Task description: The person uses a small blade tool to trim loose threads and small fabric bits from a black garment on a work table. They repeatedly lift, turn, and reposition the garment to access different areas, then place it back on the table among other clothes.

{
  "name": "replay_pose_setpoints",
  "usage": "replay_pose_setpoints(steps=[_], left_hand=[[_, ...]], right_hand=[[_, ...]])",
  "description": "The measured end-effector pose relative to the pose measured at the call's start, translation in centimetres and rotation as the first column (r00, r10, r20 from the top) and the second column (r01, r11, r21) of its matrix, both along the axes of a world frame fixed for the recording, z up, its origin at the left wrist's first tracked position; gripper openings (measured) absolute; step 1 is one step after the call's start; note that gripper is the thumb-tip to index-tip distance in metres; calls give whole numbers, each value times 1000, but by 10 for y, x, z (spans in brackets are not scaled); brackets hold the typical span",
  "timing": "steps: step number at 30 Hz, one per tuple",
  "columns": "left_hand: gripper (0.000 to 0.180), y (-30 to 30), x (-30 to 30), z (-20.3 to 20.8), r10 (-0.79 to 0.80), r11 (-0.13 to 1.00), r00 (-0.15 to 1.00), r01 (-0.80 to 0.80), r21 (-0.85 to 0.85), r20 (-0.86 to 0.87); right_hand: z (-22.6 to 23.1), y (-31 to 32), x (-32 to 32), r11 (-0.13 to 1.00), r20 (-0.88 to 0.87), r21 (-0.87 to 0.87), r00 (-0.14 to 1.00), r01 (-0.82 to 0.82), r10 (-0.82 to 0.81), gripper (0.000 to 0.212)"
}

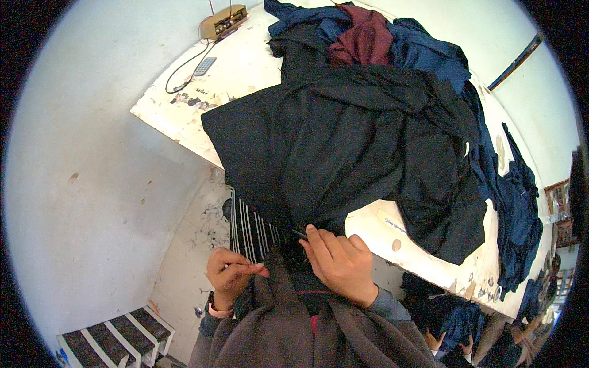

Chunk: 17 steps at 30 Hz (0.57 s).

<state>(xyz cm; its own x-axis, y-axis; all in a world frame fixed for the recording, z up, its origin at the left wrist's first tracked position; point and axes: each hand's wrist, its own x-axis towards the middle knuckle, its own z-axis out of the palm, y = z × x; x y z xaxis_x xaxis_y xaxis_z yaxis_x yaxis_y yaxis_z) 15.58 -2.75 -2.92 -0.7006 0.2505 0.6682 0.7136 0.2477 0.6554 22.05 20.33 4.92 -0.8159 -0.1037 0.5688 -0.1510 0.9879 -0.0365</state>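
Observation:
A large black garment (343, 141) lies spread over the white table and hangs off its near edge toward my lap. My left hand (230, 276) is closed in a pinch on the edge of the dark cloth, just over my lap. My right hand (343, 260) is closed to its right, at the hanging part of the garment. A small, thin, dark pointed tool (299, 233) sticks out from its fingertips; most of it is hidden, so its exact kind does not show. White and black stripes (248, 227) show beneath the cloth beside my left hand.
Maroon cloth (362, 37) and blue garments (429, 52) are heaped at the table's far end. A brown radio (224, 23) and a remote control (204, 65) lie far left. A striped stool (116, 340) stands lower left. Another person's hands (435, 340) handle blue cloth at lower right.

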Motion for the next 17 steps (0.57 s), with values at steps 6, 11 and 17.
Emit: replay_pose_setpoints(steps=[6,11,17], left_hand=[[24,-18,1,-22,53,991,982,-75,115,184],[18,-22,-2,-5,53,998,986,-56,16,160],[20,-21,0,-10,11,1000,990,-10,-9,140]], right_hand=[[-4,-2,-1,1000,56,-2,998,5,-4,30],[-3,1,2,999,51,-35,999,-5,7,29],[-6,-1,5,996,85,92,996,1,-8,29]])
